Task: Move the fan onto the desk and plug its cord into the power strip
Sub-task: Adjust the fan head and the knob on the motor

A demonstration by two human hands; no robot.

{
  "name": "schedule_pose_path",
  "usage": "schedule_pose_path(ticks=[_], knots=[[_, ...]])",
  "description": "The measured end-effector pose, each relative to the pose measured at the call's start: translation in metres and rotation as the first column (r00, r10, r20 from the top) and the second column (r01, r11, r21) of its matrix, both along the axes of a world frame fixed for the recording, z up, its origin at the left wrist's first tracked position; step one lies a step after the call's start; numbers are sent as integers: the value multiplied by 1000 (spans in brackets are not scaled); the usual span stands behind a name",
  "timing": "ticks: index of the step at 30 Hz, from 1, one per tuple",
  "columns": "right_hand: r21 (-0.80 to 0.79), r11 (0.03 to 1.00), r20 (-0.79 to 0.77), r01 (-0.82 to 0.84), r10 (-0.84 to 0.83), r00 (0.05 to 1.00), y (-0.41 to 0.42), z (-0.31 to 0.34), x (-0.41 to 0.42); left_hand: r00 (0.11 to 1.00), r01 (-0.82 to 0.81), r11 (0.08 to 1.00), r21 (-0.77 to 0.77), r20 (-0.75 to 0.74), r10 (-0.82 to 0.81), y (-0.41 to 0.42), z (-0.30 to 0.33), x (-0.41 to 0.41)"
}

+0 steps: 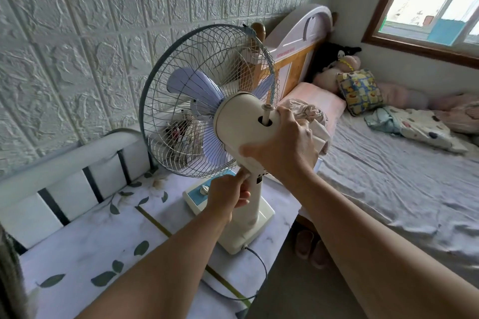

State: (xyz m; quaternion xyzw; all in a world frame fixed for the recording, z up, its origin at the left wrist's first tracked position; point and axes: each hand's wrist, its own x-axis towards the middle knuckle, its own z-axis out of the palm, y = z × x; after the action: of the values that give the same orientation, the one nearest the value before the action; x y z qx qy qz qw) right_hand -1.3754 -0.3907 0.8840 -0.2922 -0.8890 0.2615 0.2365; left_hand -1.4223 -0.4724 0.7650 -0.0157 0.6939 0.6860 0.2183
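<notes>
A cream table fan (233,122) with lilac blades and a wire cage stands upright on the desk (85,246), its square base near the desk's right edge. The cage faces the wall. My left hand (228,195) grips the fan's neck just under the motor housing. My right hand (282,145) wraps the back of the motor housing. The dark cord (261,264) leaves the rear of the base and loops down over the desk's front right edge. No power strip is visible.
The desk has a leaf-patterned marble cover and a white padded rail (64,163) along the wall side. A bed (404,189) with pillows and plush toys lies to the right. Slippers (311,248) sit on the floor between desk and bed.
</notes>
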Motion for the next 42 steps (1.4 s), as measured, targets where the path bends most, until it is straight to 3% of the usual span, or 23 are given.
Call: schedule_pose_path(ticks=[2,4,5,6,7,9,11,13,14,16,18,19,21,23,25,26,28,31,34,42], knots=[[-16,1000,5,9,-9,1000,0,0,0,926,-58,971,-232,-377,-35,0,-3,-3],[-9,1000,7,7,-7,1000,-1,0,1,707,-229,884,-408,-694,-137,-3,-7,-3],[-4,1000,7,2,-2,1000,-2,0,1,648,-275,871,-407,-748,-145,-5,-9,-3],[-2,1000,6,-1,1,1000,-2,-1,2,669,-267,886,-380,-735,-113,-6,-12,-3],[0,1000,5,-2,2,1000,-2,0,1,766,-202,921,-334,-639,-64,-7,-13,-1],[2,1000,7,2,-2,1000,-1,0,1,971,-6,993,-118,-239,-23,-7,-6,3],[0,1000,7,1,-1,1000,-1,1,1,988,26,996,88,146,-38,-4,-1,4],[5,1000,5,3,-3,1000,-1,1,1,963,-30,986,166,270,-16,-2,4,2],[9,1000,1,6,-6,1000,-1,1,1,973,-40,989,144,231,6,-2,6,1],[10,1000,-6,13,-13,1000,-1,0,1,997,-19,1000,-23,-75,17,-2,5,-4],[7,1000,-5,11,-11,1000,-1,0,0,881,-77,950,-302,-468,-77,-4,3,-8],[6,1000,-5,10,-9,1000,-1,-1,0,812,-133,919,-371,-573,-113,-4,2,-9],[5,1000,-5,10,-10,1000,-1,-1,0,761,-179,910,-373,-639,-112,-4,-2,-7],[5,1000,-8,4,-4,1000,0,-1,1,858,-125,956,-267,-513,-31,-4,-5,-3],[2,1000,-10,-4,4,1000,0,-1,2,997,-59,998,12,-44,59,-4,-2,-2],[2,1000,-9,-5,5,1000,-1,-1,2,972,-72,983,170,233,31,-4,1,-1],[-1,1000,-7,-7,7,1000,-1,0,2,864,-93,935,343,494,-95,-4,5,-2],[-1,1000,-5,-8,8,1000,1,0,1,774,-109,891,441,600,-202,-4,11,-4],[7,1000,-4,-8,8,1000,2,-1,1,749,-129,890,438,630,-202,-4,15,-6],[8,1000,2,5,-5,1000,3,-3,-2,871,-34,946,322,475,-130,-5,17,-15]])
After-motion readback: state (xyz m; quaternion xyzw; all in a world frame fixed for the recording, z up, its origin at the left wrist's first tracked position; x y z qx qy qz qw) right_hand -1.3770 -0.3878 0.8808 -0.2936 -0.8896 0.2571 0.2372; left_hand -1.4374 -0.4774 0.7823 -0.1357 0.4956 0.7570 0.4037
